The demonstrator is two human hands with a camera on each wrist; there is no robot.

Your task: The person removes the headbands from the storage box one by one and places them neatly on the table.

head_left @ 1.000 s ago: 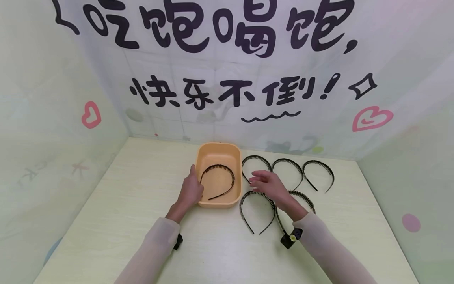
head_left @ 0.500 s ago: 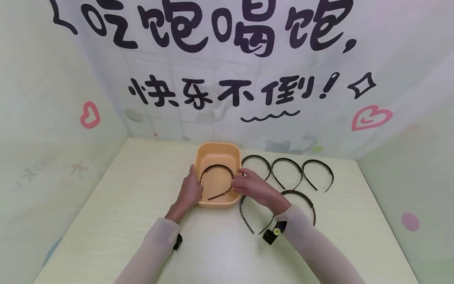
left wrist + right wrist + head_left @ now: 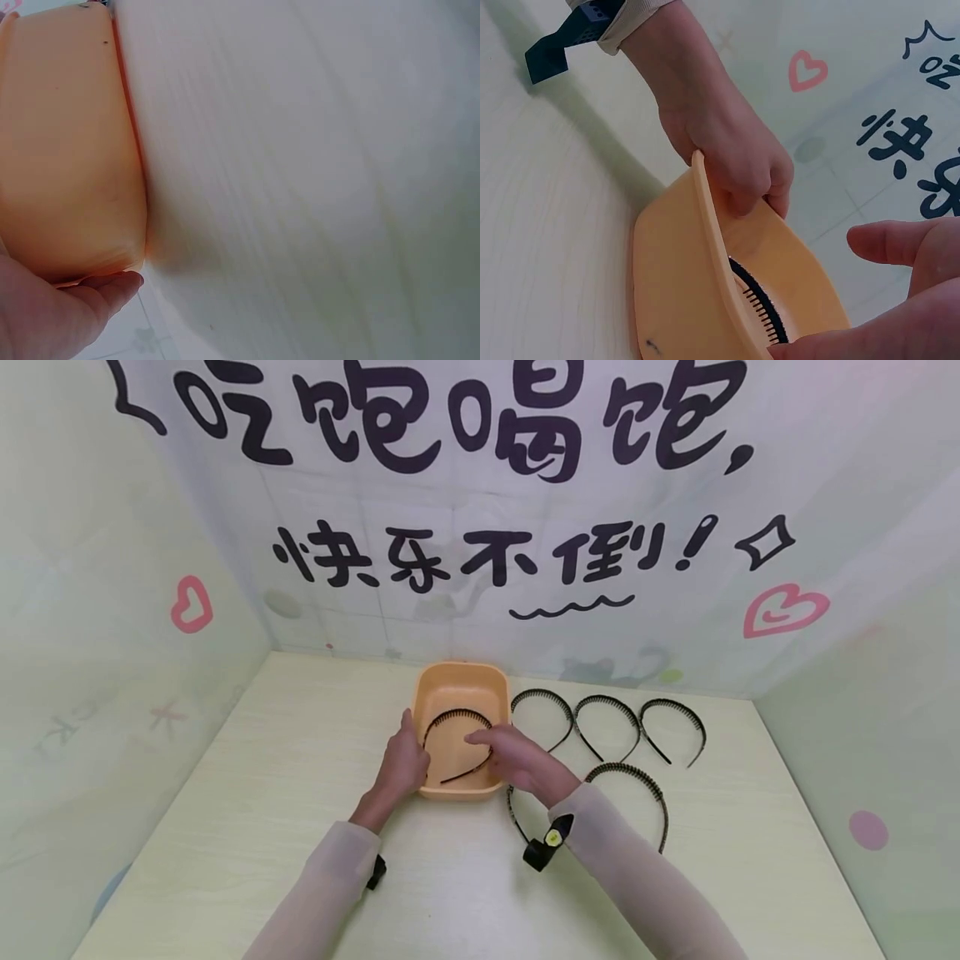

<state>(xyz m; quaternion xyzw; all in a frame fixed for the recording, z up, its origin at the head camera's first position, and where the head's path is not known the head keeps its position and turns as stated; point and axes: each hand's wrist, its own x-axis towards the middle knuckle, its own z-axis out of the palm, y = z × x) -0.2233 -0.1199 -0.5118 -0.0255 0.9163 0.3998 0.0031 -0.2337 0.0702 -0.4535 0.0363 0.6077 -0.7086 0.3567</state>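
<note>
An orange plastic bin (image 3: pixel 459 794) stands on the table with one black toothed headband (image 3: pixel 459 712) lying in it. My left hand (image 3: pixel 403 762) grips the bin's left wall, its fingers bent over the rim. At the right wall, my right hand (image 3: pixel 523 760) reaches across the rim, partly covering the headband's right side. In the right wrist view its thumb is stretched out, well apart from a fingertip that is at the rim near the headband (image 3: pixel 761 304). Nothing shows between them. The left wrist view shows the bin's outer wall (image 3: pixel 71 150) beside the left hand (image 3: pixel 56 315).
Right of the bin lie more black headbands: three along the back, including one headband (image 3: pixel 673 703) at far right, and two in front, including a larger headband (image 3: pixel 626 767). My right arm partly covers the front ones. A printed curtain (image 3: pixel 465 627) hangs behind the table (image 3: pixel 322 693).
My right hand has moved left from above the loose headbands to the bin's right rim. My left hand and the bin have stayed in place.
</note>
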